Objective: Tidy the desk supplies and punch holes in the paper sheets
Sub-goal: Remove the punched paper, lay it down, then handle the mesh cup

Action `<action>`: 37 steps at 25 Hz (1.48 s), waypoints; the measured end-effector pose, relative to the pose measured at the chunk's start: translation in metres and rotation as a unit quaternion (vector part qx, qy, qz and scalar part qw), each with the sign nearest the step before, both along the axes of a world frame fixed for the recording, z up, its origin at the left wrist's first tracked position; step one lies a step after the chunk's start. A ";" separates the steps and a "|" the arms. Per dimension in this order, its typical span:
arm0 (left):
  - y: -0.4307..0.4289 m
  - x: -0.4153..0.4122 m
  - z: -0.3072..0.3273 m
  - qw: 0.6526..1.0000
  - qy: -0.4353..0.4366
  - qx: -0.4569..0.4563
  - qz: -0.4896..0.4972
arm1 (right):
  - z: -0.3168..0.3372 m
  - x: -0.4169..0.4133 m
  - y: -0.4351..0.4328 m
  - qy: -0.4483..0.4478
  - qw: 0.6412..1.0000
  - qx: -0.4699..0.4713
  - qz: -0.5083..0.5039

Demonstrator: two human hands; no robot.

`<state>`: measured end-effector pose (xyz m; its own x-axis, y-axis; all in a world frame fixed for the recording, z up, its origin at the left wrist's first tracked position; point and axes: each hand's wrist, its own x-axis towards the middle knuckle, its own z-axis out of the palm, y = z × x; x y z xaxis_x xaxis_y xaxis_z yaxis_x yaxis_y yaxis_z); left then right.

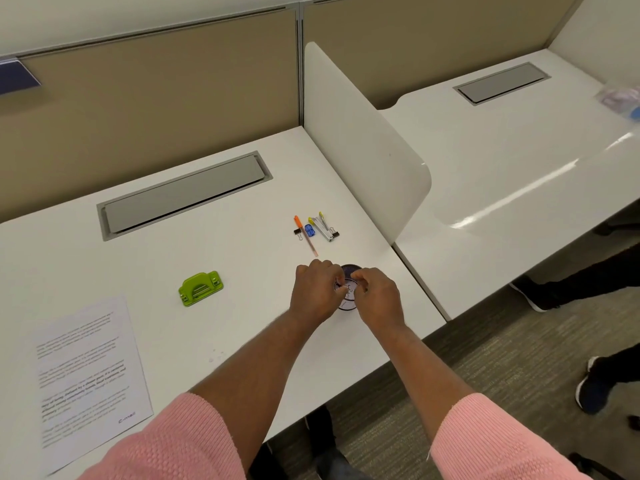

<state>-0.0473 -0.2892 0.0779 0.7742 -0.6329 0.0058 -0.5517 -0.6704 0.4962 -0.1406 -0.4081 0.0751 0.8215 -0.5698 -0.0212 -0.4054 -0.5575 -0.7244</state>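
My left hand point(317, 289) and right hand point(375, 292) meet over the round mesh cup point(347, 299), fingers pinched narrow on something small I can't make out. Beyond my fingertips lie the pen point(304, 233), clips and stapler point(323, 226); left of them sit the green hole punch point(200, 288) and the paper sheets point(86, 372).

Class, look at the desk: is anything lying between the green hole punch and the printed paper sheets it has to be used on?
Nothing visible does. The green hole punch sits on bare desk, up and right of the paper sheets. Both hands, left hand and right hand, are busy at the mesh cup, off to the right.
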 end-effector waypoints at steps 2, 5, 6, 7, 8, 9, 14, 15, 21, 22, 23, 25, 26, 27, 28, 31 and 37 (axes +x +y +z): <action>0.002 -0.003 -0.001 1.000 0.009 -0.028 -0.004 | -0.001 -0.003 0.002 -0.012 1.000 0.007 0.009; 0.013 -0.007 -0.005 0.999 0.004 -0.042 -0.008 | -0.006 -0.006 0.009 0.004 0.999 -0.036 0.032; 0.020 -0.008 -0.008 1.000 0.005 -0.023 -0.009 | -0.009 -0.006 0.012 0.013 0.997 -0.062 0.041; 0.028 -0.010 -0.011 1.000 0.006 -0.001 -0.009 | -0.011 -0.005 0.016 0.020 0.994 -0.090 0.050; 0.037 -0.011 -0.014 1.000 0.006 0.018 -0.007 | -0.012 -0.005 0.021 0.025 0.991 -0.119 0.061; 0.047 -0.012 -0.017 0.999 0.003 0.034 -0.004 | -0.013 -0.004 0.026 0.029 0.986 -0.145 0.073; 0.099 -0.018 -0.025 0.997 -0.009 0.073 0.022 | -0.020 -0.003 0.056 0.046 0.963 -0.227 0.134; 0.111 -0.019 -0.026 0.997 -0.012 0.076 0.031 | -0.022 -0.003 0.064 0.048 0.960 -0.233 0.149; 0.184 -0.028 -0.038 0.990 -0.007 0.107 0.089 | -0.038 -0.003 0.111 0.045 0.940 -0.230 0.247; 0.196 -0.031 -0.040 0.989 -0.005 0.114 0.099 | -0.041 -0.002 0.120 0.048 0.937 -0.230 0.259; 0.209 -0.034 -0.043 0.987 0.000 0.119 0.112 | -0.043 -0.001 0.130 0.051 0.933 -0.229 0.273; 0.233 -0.040 -0.049 0.982 0.010 0.127 0.139 | -0.049 0.001 0.149 0.054 0.926 -0.224 0.299; 0.245 -0.043 -0.053 0.980 0.017 0.130 0.152 | -0.053 0.002 0.159 0.058 0.922 -0.223 0.310; 0.256 -0.046 -0.058 0.977 0.024 0.136 0.163 | -0.058 0.003 0.169 0.064 0.919 -0.221 0.321; 0.267 -0.049 -0.062 0.974 0.032 0.144 0.171 | -0.064 0.004 0.178 0.075 0.915 -0.219 0.331; 0.293 -0.055 -0.078 0.963 0.054 0.185 0.186 | -0.084 0.002 0.199 0.123 0.909 -0.209 0.338; 0.324 -0.061 -0.111 0.954 0.099 0.217 0.183 | -0.112 0.005 0.228 0.132 0.897 -0.243 0.345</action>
<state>-0.1079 0.0349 -0.0329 0.9024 -0.2302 -0.3642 -0.1661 -0.9658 0.1989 -0.1358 -0.1801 -0.0365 0.9849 0.0782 -0.1548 0.0362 -0.9656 -0.2574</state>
